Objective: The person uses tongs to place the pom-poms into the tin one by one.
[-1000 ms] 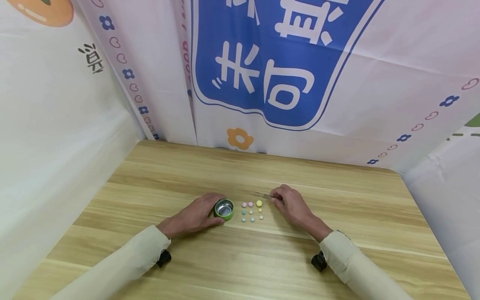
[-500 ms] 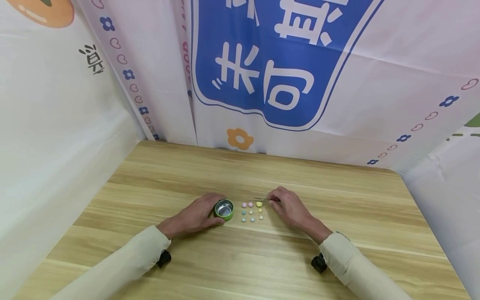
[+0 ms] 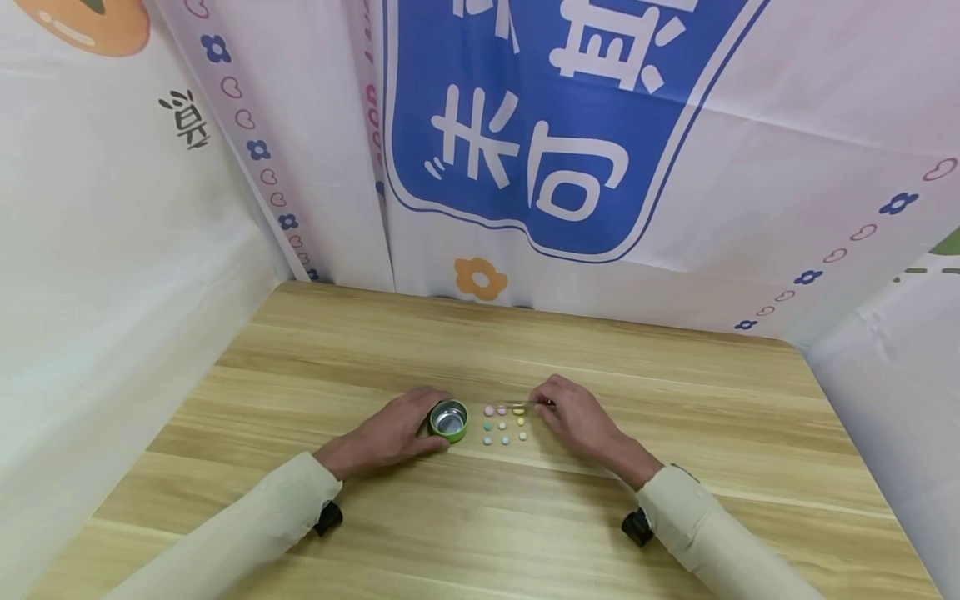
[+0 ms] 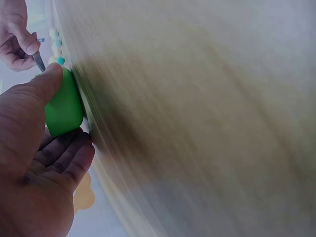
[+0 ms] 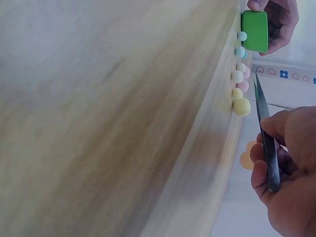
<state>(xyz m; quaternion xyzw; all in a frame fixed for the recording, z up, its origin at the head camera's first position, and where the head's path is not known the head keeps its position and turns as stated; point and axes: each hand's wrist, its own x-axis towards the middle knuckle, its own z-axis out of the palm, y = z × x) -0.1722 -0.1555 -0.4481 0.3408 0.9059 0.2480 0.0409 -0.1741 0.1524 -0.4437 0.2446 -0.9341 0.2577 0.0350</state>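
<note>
My left hand (image 3: 393, 427) grips a small round tin (image 3: 449, 420), green outside and bare shiny metal inside, standing on the table. In the left wrist view, the thumb and fingers lie along opposite sides of its green wall (image 4: 66, 106). My right hand (image 3: 573, 415) pinches a pair of metal tweezers (image 5: 267, 143). Their tips point left over the top row of little pastel balls, above the big yellow ball (image 5: 241, 107) and the pink ball (image 3: 501, 410). Below that row lie a teal ball (image 3: 487, 426) and several paler ones in a loose grid.
The balls lie between the tin and the right hand on a wood-grain table (image 3: 465, 517). Printed cloth (image 3: 645, 287) hangs along the table's back edge, with more white cloth at both sides.
The right hand has shifted slightly left and toward me, bringing the tweezers from behind the balls to over the top row. The left hand and tin have stayed put.
</note>
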